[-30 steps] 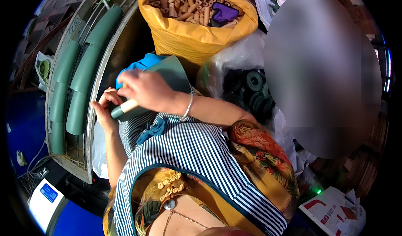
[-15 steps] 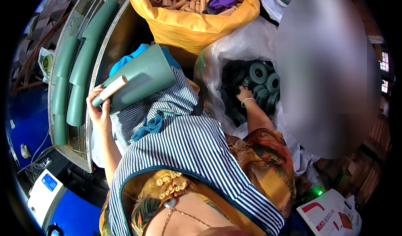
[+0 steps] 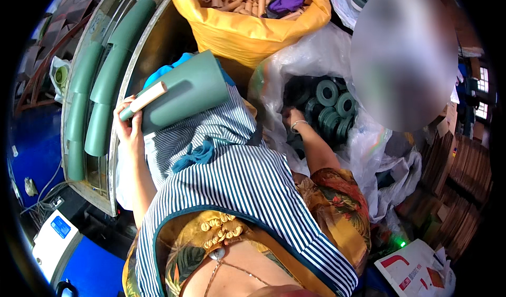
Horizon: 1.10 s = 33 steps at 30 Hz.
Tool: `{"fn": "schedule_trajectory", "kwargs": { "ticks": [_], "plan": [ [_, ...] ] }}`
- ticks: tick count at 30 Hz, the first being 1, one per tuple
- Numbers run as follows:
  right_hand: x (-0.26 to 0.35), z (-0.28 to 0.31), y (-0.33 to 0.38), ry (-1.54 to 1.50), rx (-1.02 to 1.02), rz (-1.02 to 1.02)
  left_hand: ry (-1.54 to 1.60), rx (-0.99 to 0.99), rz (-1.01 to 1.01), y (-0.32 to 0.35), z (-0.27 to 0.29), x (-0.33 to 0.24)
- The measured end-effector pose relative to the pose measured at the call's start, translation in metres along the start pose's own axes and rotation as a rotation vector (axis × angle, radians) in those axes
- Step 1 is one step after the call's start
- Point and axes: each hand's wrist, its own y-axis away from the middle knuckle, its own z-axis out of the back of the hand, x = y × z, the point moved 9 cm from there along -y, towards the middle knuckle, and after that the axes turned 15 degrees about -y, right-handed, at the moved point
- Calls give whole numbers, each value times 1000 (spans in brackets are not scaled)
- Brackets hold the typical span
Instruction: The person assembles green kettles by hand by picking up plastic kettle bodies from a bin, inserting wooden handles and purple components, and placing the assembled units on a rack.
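My left hand (image 3: pixel 128 130) grips the narrow end of a large green cone-shaped sleeve (image 3: pixel 182 94), which lies tilted across my striped apron with a beige tube (image 3: pixel 148 96) sticking out of its small end. My right hand (image 3: pixel 293 120) reaches down into a clear plastic bag (image 3: pixel 295 55) full of dark green ring-shaped discs (image 3: pixel 329 107); its fingers are sunk among the discs, so what they touch is hidden.
A yellow sack (image 3: pixel 253 26) of beige tubes with a purple cloth on top stands ahead. A metal frame carrying green curved sleeves (image 3: pixel 97 97) runs along the left. A white and blue device (image 3: pixel 55 239) sits lower left, cardboard stacks at right.
A second ago both hands were together at the cone's narrow end. My right hand has let go and moved right into the bag of discs; my left still holds the cone.
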Motion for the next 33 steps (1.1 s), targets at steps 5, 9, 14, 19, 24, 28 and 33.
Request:
{"fn": "schedule_trajectory", "kwargs": {
  "ticks": [5,9,14,19,24,28,33],
  "plan": [
    [99,136,39,166,-409,-112,-97,-152,-213,7,33,-29],
    [275,203,114,248,-512,401,43,-397,-38,16,83,-2],
    [376,90,58,-536,-124,566,165,-594,119,28,126,26],
    [445,29,102,171,-538,1258,199,-605,171,57,146,34],
    [442,-9,128,381,-219,1349,285,-566,248,82,144,58],
    [450,7,105,-27,-322,1044,340,-465,287,69,129,61],
    [536,40,153,-555,-118,1186,325,-404,214,61,124,45]
  ]
}}
